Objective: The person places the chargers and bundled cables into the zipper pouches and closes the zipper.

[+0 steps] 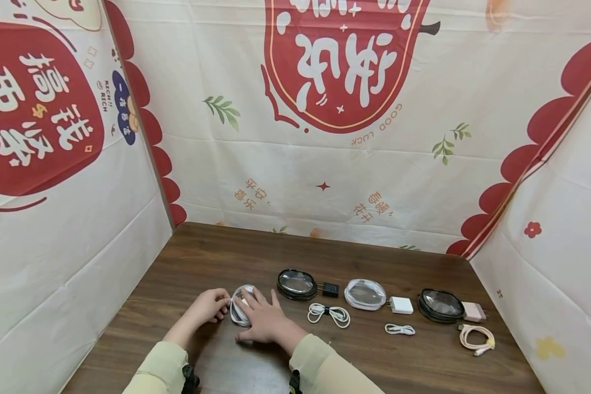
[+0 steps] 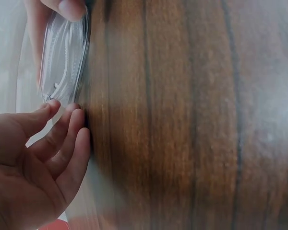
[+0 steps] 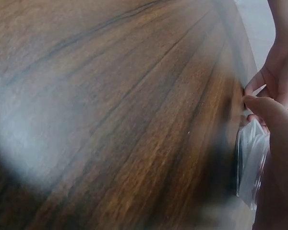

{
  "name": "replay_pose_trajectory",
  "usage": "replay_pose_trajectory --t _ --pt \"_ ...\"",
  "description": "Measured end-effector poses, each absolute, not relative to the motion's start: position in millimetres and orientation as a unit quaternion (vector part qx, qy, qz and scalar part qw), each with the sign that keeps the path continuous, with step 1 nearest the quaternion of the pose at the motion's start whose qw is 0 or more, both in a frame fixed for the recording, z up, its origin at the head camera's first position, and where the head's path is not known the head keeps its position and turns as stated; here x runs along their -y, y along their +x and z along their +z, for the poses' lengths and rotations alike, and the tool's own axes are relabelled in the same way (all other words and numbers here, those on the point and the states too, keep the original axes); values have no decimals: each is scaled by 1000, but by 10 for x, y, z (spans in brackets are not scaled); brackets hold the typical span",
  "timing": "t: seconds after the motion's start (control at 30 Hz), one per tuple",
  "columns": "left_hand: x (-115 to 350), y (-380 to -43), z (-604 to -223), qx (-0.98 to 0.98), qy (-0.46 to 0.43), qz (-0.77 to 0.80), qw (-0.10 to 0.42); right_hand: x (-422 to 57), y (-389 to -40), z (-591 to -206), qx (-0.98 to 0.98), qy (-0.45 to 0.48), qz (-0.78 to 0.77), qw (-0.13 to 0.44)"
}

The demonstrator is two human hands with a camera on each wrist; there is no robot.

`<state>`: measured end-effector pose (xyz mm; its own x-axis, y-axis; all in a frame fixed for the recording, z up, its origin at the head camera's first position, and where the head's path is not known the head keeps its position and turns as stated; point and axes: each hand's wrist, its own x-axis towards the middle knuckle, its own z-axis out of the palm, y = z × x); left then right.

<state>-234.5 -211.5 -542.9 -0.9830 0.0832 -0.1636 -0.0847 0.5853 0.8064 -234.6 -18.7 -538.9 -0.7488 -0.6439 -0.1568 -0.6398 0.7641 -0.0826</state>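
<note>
the pouch (image 2: pixel 65 52) lies right of the left hand (image 1: pixel 210 306), long axis running forward; that hand pinches its edge; the right hand (image 1: pixel 265 319) rests spread on top.

Left cloth (image 1: pixel 44 235): "搞钱要紧" on red patch (image 1: pixel 36 115); "RICH!! RICH" beside it. Far cloth (image 1: pixel 300 180): "GOOD LUCK" along red emblem (image 1: pixel 342 60); orange "平安喜乐" at left, "春暖花开" at right.

Four oval cases (image 1: pixel 365 294): one under the right fingers (image 1: pixel 253 305), three (two black-edged) to their right. There too: three plugs (image 1: pixel 401 305), three cables (image 1: pixel 400 329).
</note>
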Motion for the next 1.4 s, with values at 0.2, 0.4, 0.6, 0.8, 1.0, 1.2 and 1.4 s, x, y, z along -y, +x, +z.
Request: replay_pose_trajectory --t 0.2,0.4,0.6,0.8,1.0,1.2,1.4 --pt "2145 -2306 -5440 -895 34 437 87 196 -2361 -5413 -931 -355 -8 82" --pt "2161 -2243 -5396 -894 78 429 108 185 -2373 -5420 -931 -350 -26 101" --pt "2149 -2213 -5357 -887 98 436 121 179 -2381 -5407 -932 -344 -37 105" --pt "2135 -2183 -5338 -881 116 438 139 169 -2384 -5416 -932 -347 -32 100" --pt "2110 -2143 -5325 -879 136 435 141 168 -2417 -5503 -930 -352 -43 97" --pt "2086 -2102 -5331 -877 133 440 141 170 -2430 -5573 -930 -355 -44 82" --pt "2044 -2108 -5359 -882 55 448 136 164 -2392 -5459 -931 -358 -25 67"
